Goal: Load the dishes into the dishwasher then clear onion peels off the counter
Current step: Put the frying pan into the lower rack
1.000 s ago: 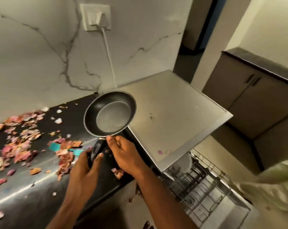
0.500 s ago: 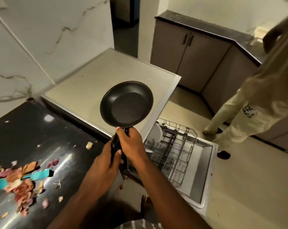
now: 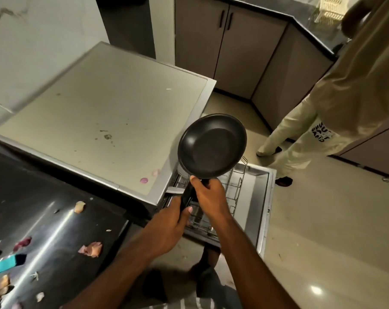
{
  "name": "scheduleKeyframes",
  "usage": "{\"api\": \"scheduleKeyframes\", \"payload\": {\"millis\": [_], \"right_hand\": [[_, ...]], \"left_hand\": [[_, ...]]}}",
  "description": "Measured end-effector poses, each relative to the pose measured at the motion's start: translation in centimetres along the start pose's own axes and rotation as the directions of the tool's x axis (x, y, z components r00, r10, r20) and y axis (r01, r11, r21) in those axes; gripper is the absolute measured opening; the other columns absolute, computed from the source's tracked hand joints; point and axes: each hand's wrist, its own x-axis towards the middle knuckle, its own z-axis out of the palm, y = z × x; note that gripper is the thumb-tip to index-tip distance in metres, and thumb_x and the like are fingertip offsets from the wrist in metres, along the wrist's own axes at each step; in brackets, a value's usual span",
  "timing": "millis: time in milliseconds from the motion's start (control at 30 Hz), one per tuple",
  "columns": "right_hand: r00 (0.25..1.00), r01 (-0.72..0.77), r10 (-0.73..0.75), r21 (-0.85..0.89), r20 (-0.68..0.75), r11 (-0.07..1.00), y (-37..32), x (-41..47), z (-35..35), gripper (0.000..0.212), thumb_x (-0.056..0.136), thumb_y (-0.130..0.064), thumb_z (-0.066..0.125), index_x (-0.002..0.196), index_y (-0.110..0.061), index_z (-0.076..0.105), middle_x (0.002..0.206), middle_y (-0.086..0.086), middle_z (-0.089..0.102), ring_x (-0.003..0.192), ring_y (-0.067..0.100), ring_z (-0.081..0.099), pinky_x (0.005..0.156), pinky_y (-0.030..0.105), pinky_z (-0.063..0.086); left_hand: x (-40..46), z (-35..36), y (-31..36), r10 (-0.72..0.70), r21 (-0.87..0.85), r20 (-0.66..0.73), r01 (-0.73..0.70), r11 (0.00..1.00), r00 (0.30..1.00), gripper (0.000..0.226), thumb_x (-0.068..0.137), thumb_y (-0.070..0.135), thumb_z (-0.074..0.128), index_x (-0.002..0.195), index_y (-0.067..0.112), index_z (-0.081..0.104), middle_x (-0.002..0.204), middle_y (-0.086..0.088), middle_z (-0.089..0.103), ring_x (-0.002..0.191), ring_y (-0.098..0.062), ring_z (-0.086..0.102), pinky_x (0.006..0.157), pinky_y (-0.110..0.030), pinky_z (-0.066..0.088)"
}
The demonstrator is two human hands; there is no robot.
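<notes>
Pan (image 3: pixel 212 145) swung off counter (image 3: pixel 55 230), now above pulled-out dishwasher rack (image 3: pixel 234 192). My left hand (image 3: pixel 166 230) and right hand (image 3: pixel 209 195) both grip its handle. Loading imminent; onion peels (image 3: pixel 90 248) remain on counter.

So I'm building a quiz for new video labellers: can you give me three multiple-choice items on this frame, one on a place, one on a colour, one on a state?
1. Where is the frying pan?
A. On the counter
B. Held above the dishwasher rack
C. On the floor

2. What colour is the pan?
A. Black
B. Red
C. Silver

3. What state is the dishwasher door in?
A. Shut
B. Open, folded down
C. Removed

Answers:
1 B, left hand and right hand both have a grip on the handle, with the pan over the rack.
2 A, it is black inside and out.
3 B, the door lies flat beneath the pulled-out rack.
</notes>
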Motion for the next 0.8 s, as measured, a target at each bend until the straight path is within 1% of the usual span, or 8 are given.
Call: {"api": "scheduleKeyframes", "payload": {"millis": [133, 233, 300, 433, 533, 600, 667, 800], "right_hand": [[1.000, -0.002, 0.002, 0.003, -0.010, 1.000, 1.9, 3.7, -3.7, 0.016, 0.094, -0.036, 0.071, 0.096, -0.020, 0.075, 0.087, -0.001, 0.077, 0.083, 0.017, 0.074, 0.083, 0.047, 0.062], [0.999, -0.032, 0.031, 0.046, 0.034, 0.998, 3.7, 6.4, -6.8, 0.008, 0.096, -0.029, 0.072, 0.100, -0.023, 0.074, 0.092, -0.006, 0.078, 0.088, 0.010, 0.074, 0.084, 0.038, 0.061], [0.995, -0.064, 0.058, 0.076, 0.076, 0.995, 5.5, 8.1, -8.4, 0.012, 0.097, -0.024, 0.072, 0.108, -0.022, 0.072, 0.099, -0.006, 0.079, 0.091, 0.008, 0.075, 0.085, 0.034, 0.061], [0.976, -0.176, 0.165, 0.069, 0.141, 0.982, 10.6, 10.2, -10.3, 0.026, 0.096, -0.024, 0.073, 0.121, -0.025, 0.070, 0.112, -0.003, 0.077, 0.105, 0.015, 0.074, 0.096, 0.044, 0.060], [0.953, -0.277, 0.268, 0.046, 0.140, 0.960, 15.4, 11.9, -10.7, 0.026, 0.097, -0.023, 0.073, 0.122, -0.022, 0.070, 0.113, -0.002, 0.077, 0.106, 0.018, 0.075, 0.098, 0.048, 0.059], [0.932, -0.345, 0.338, 0.037, 0.132, 0.938, 18.1, 12.6, -10.6, 0.024, 0.098, -0.021, 0.072, 0.122, -0.020, 0.069, 0.112, 0.000, 0.077, 0.104, 0.020, 0.075, 0.097, 0.049, 0.060], [0.916, -0.393, 0.389, 0.029, 0.096, 0.919, 20.9, 13.9, -10.4, 0.025, 0.098, -0.022, 0.072, 0.122, -0.018, 0.068, 0.112, 0.002, 0.077, 0.104, 0.022, 0.075, 0.095, 0.050, 0.060], [0.889, -0.456, 0.457, -0.041, 0.020, 0.889, 26.3, 18.0, -9.7, 0.026, 0.096, -0.021, 0.073, 0.121, -0.013, 0.068, 0.109, 0.004, 0.077, 0.097, 0.021, 0.077, 0.092, 0.050, 0.062]], "left_hand": [[4.0, 2.8, 2.1, -0.036, 0.060, 0.077, 0.032, 0.998, 0.996, 0.028, 0.108, 0.053, 0.035, 0.119, 0.029, 0.044, 0.092, 0.008, 0.071, 0.082, -0.005, 0.069, 0.081, -0.043, 0.058], [7.1, 5.5, 3.2, -0.099, 0.084, 0.127, 0.088, 0.993, 0.987, 0.020, 0.108, 0.053, 0.034, 0.113, 0.035, 0.041, 0.095, 0.006, 0.070, 0.087, -0.010, 0.069, 0.082, -0.046, 0.058], [9.2, 7.4, 3.5, -0.155, 0.100, 0.151, 0.141, 0.985, 0.976, 0.021, 0.107, 0.054, 0.034, 0.113, 0.034, 0.039, 0.099, 0.004, 0.070, 0.090, -0.013, 0.069, 0.084, -0.048, 0.057], [12.1, 10.8, 3.0, -0.256, 0.161, 0.196, 0.226, 0.961, 0.947, 0.028, 0.109, 0.046, 0.038, 0.127, 0.027, 0.046, 0.108, 0.003, 0.067, 0.099, -0.011, 0.065, 0.091, -0.040, 0.055], [14.5, 14.0, 0.8, -0.345, 0.225, 0.262, 0.291, 0.930, 0.901, 0.036, 0.109, 0.046, 0.040, 0.138, 0.026, 0.045, 0.120, -0.001, 0.065, 0.109, -0.018, 0.064, 0.095, -0.039, 0.053], [15.7, 15.6, -0.5, -0.388, 0.255, 0.316, 0.316, 0.914, 0.866, 0.043, 0.109, 0.044, 0.041, 0.148, 0.028, 0.039, 0.137, -0.002, 0.060, 0.125, -0.021, 0.059, 0.104, -0.040, 0.048], [17.1, 17.0, -2.1, -0.393, 0.267, 0.354, 0.311, 0.912, 0.849, 0.054, 0.109, 0.041, 0.043, 0.158, 0.025, 0.027, 0.154, -0.002, 0.048, 0.138, -0.021, 0.049, 0.111, -0.036, 0.040], [20.0, 19.1, -5.2, -0.399, 0.277, 0.357, 0.312, 0.909, 0.845, 0.064, 0.109, 0.035, 0.045, 0.163, 0.018, 0.015, 0.164, -0.004, 0.034, 0.146, -0.021, 0.038, 0.115, -0.031, 0.032]]}}
